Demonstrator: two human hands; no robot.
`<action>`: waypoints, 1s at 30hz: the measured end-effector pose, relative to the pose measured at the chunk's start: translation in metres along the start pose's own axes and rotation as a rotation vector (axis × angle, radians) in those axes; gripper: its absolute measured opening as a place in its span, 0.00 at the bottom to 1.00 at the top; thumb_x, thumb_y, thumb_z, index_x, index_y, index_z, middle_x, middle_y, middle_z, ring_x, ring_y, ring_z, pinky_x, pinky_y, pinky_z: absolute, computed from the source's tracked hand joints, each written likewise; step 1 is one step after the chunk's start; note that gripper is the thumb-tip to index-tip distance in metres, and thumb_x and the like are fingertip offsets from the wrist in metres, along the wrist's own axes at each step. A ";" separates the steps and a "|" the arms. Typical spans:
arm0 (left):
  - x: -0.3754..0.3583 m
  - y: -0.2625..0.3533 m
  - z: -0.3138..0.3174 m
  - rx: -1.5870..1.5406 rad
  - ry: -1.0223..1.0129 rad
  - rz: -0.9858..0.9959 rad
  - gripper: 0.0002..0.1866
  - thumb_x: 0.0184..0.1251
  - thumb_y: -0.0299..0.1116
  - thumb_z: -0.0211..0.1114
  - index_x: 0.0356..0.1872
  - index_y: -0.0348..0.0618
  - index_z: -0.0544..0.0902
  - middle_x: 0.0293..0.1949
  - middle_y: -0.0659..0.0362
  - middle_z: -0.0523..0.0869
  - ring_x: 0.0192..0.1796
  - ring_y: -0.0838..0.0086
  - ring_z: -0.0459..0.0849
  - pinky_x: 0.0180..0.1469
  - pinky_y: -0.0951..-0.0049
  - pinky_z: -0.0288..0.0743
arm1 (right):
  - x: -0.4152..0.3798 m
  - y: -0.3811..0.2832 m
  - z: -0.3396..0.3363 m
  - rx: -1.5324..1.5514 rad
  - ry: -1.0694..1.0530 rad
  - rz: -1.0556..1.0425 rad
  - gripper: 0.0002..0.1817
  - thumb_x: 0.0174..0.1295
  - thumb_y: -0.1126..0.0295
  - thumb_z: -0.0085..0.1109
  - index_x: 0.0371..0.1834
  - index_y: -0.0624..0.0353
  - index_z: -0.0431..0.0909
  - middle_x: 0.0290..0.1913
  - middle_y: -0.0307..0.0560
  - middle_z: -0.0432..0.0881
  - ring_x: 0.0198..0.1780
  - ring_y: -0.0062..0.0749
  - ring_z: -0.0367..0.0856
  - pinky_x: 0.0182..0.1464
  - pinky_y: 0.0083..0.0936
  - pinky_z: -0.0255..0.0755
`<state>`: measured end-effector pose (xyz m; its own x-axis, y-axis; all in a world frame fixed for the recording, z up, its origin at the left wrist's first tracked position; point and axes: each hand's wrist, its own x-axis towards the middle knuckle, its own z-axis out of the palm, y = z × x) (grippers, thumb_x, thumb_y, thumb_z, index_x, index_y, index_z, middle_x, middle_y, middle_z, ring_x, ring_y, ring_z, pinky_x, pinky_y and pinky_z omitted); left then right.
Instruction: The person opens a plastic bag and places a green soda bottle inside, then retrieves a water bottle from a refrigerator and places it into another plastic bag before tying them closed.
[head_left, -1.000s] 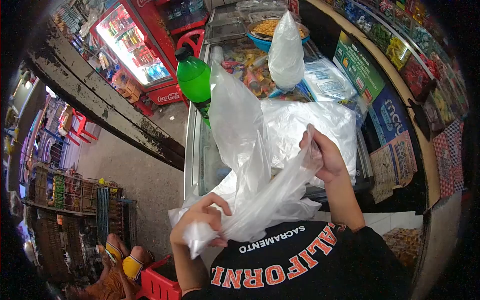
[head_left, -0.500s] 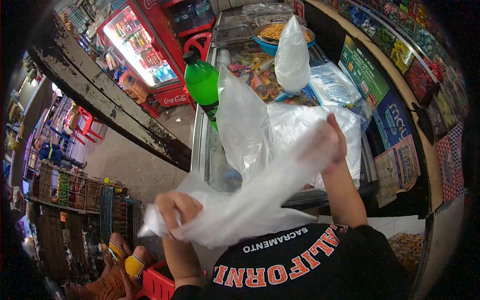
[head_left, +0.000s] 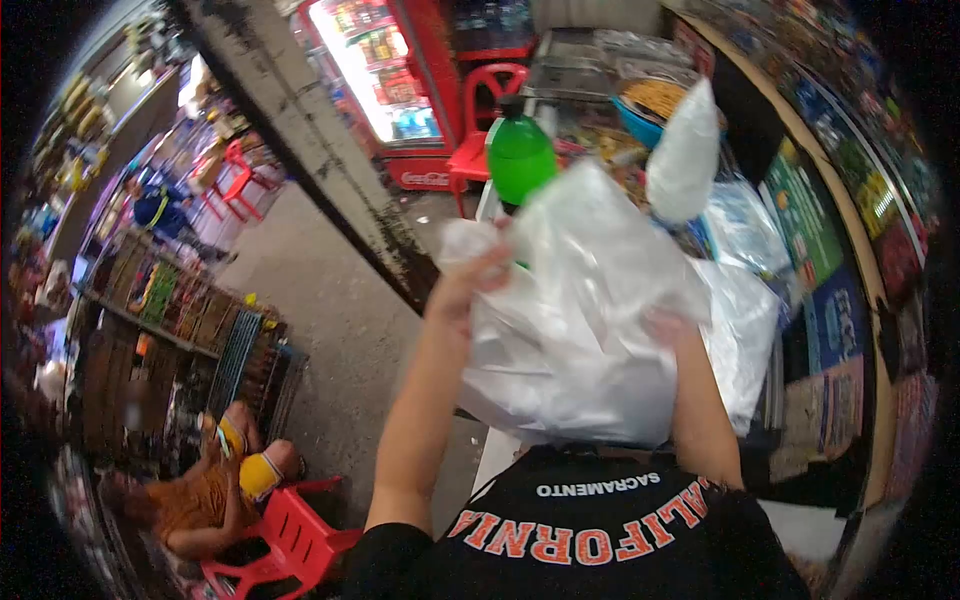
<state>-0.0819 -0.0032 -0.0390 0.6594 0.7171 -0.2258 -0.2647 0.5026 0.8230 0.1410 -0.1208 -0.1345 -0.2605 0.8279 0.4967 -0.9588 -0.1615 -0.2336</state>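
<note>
A white translucent plastic bag (head_left: 585,330) is spread wide in front of my chest, blurred by motion. My left hand (head_left: 468,285) is closed on its left side, with a bunched bit of plastic sticking up above the fingers. At the opposite edge, my right hand (head_left: 672,328) grips the bag, its fingers partly covered by the film. Behind the bag stands a green soda bottle (head_left: 520,160) with a dark cap. To the right, a stack of flat plastic bags (head_left: 740,340) lies on the glass-topped counter. A tall cone-shaped white plastic bundle (head_left: 685,160) stands farther back.
A blue bowl of peanut-like snacks (head_left: 650,125) sits at the counter's back. Left of it are a red chair (head_left: 485,140) and a lit drinks fridge (head_left: 435,110). A wooden post (head_left: 320,150) slants nearby. Someone in yellow shorts (head_left: 262,475) sits at lower left.
The bag has gone from a slanted, twisted strip to a broad sheet held between both hands. My left hand rose and moved right; my right hand came lower. The view has turned left.
</note>
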 end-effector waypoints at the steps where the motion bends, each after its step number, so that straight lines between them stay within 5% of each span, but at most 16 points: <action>1: 0.007 -0.011 -0.002 0.108 -0.029 0.010 0.19 0.45 0.31 0.66 0.42 0.44 0.73 0.32 0.62 0.78 0.33 0.79 0.77 0.30 0.80 0.72 | 0.004 0.014 0.006 -0.221 0.447 -0.168 0.20 0.62 0.59 0.36 0.55 0.54 0.64 0.48 0.45 0.71 0.49 0.29 0.71 0.51 0.29 0.65; 2: 0.009 -0.020 -0.003 0.133 -0.053 0.013 0.19 0.45 0.31 0.66 0.41 0.44 0.74 0.33 0.62 0.78 0.33 0.80 0.77 0.29 0.82 0.70 | 0.011 0.027 0.023 -0.457 0.883 -0.343 0.20 0.61 0.59 0.38 0.56 0.52 0.63 0.46 0.43 0.73 0.47 0.27 0.72 0.48 0.27 0.68; 7: -0.015 0.014 -0.001 0.398 -0.139 0.031 0.17 0.47 0.30 0.64 0.42 0.43 0.74 0.37 0.61 0.78 0.35 0.76 0.78 0.33 0.75 0.74 | 0.034 0.043 0.115 -0.734 1.080 -0.577 0.20 0.61 0.60 0.42 0.57 0.50 0.62 0.25 0.33 0.73 0.29 0.17 0.74 0.40 0.20 0.71; 9: -0.016 0.023 -0.016 0.783 -0.586 0.035 0.19 0.45 0.29 0.66 0.41 0.42 0.74 0.38 0.57 0.78 0.35 0.73 0.78 0.33 0.76 0.73 | 0.009 0.009 0.092 -0.379 0.327 -0.359 0.17 0.62 0.59 0.41 0.52 0.52 0.65 0.20 0.34 0.69 0.27 0.17 0.72 0.43 0.21 0.69; 10: -0.020 0.013 -0.021 0.330 -0.822 0.152 0.14 0.45 0.30 0.67 0.35 0.40 0.76 0.30 0.62 0.79 0.28 0.82 0.77 0.26 0.84 0.68 | 0.002 0.010 0.098 -0.430 0.477 -0.481 0.15 0.62 0.59 0.41 0.46 0.54 0.69 0.22 0.37 0.72 0.29 0.20 0.74 0.41 0.24 0.70; 12: -0.019 0.014 -0.025 0.504 -1.043 0.171 0.18 0.43 0.29 0.66 0.38 0.36 0.75 0.25 0.61 0.79 0.23 0.80 0.76 0.22 0.81 0.69 | 0.006 0.016 0.105 -0.479 0.744 -0.793 0.15 0.61 0.60 0.42 0.43 0.56 0.71 0.30 0.39 0.76 0.34 0.25 0.74 0.44 0.29 0.70; 14: -0.024 0.017 -0.025 0.595 -1.057 0.253 0.22 0.41 0.29 0.66 0.42 0.35 0.74 0.23 0.60 0.78 0.21 0.80 0.75 0.19 0.79 0.68 | 0.023 0.024 0.123 -0.449 0.773 -0.861 0.15 0.61 0.60 0.42 0.43 0.56 0.71 0.33 0.40 0.77 0.36 0.26 0.75 0.45 0.31 0.69; 17: -0.014 0.002 -0.035 0.056 -0.925 0.226 0.24 0.40 0.30 0.67 0.42 0.35 0.72 0.23 0.60 0.76 0.17 0.78 0.71 0.14 0.80 0.63 | 0.039 0.022 0.127 -0.320 0.930 -0.847 0.15 0.62 0.59 0.40 0.44 0.55 0.71 0.31 0.37 0.74 0.32 0.23 0.72 0.39 0.26 0.70; 19: -0.022 0.006 -0.027 -0.213 -0.721 0.283 0.21 0.41 0.32 0.67 0.38 0.38 0.72 0.25 0.59 0.76 0.17 0.78 0.70 0.12 0.81 0.60 | 0.008 -0.009 0.082 -0.314 0.153 -0.478 0.16 0.63 0.58 0.38 0.48 0.51 0.70 0.23 0.33 0.68 0.23 0.19 0.65 0.30 0.20 0.66; 23: -0.021 0.004 -0.028 -0.323 -0.470 0.325 0.17 0.43 0.33 0.66 0.34 0.43 0.71 0.27 0.58 0.77 0.19 0.78 0.72 0.11 0.84 0.59 | -0.011 -0.034 0.056 -0.356 0.113 -0.308 0.16 0.64 0.59 0.36 0.52 0.46 0.68 0.18 0.31 0.58 0.18 0.16 0.54 0.23 0.15 0.56; 25: -0.009 -0.005 -0.041 -0.356 -0.431 0.308 0.16 0.43 0.33 0.66 0.35 0.43 0.72 0.28 0.57 0.77 0.20 0.78 0.72 0.10 0.85 0.59 | 0.018 -0.007 0.082 -0.217 0.030 -0.390 0.17 0.64 0.60 0.35 0.54 0.45 0.66 0.18 0.30 0.55 0.17 0.16 0.52 0.21 0.15 0.53; 26: -0.002 -0.009 -0.051 -0.488 -0.644 0.284 0.20 0.44 0.40 0.64 0.39 0.43 0.71 0.35 0.55 0.77 0.30 0.70 0.75 0.28 0.72 0.65 | 0.029 0.001 0.094 -0.077 -0.053 -0.471 0.17 0.65 0.61 0.34 0.55 0.44 0.65 0.17 0.30 0.53 0.16 0.15 0.50 0.19 0.14 0.50; 29: 0.004 0.000 -0.060 -0.474 -0.848 0.316 0.27 0.49 0.52 0.56 0.46 0.43 0.71 0.44 0.52 0.76 0.43 0.62 0.76 0.48 0.59 0.70 | 0.036 -0.008 0.103 -0.075 0.038 -0.573 0.18 0.65 0.62 0.35 0.57 0.44 0.63 0.18 0.30 0.49 0.15 0.14 0.46 0.17 0.13 0.44; 30: -0.003 0.007 -0.050 -0.412 -0.573 0.339 0.25 0.45 0.42 0.60 0.46 0.42 0.71 0.40 0.53 0.77 0.34 0.69 0.76 0.32 0.71 0.69 | 0.039 -0.009 0.105 -0.078 0.014 -0.530 0.19 0.64 0.65 0.38 0.59 0.46 0.60 0.18 0.30 0.49 0.17 0.13 0.47 0.19 0.13 0.44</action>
<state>-0.1209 0.0221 -0.0587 0.7270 0.5583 0.3998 -0.6821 0.5201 0.5140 0.1279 -0.1438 -0.0250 0.2596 0.7924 0.5519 -0.9470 0.3208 -0.0151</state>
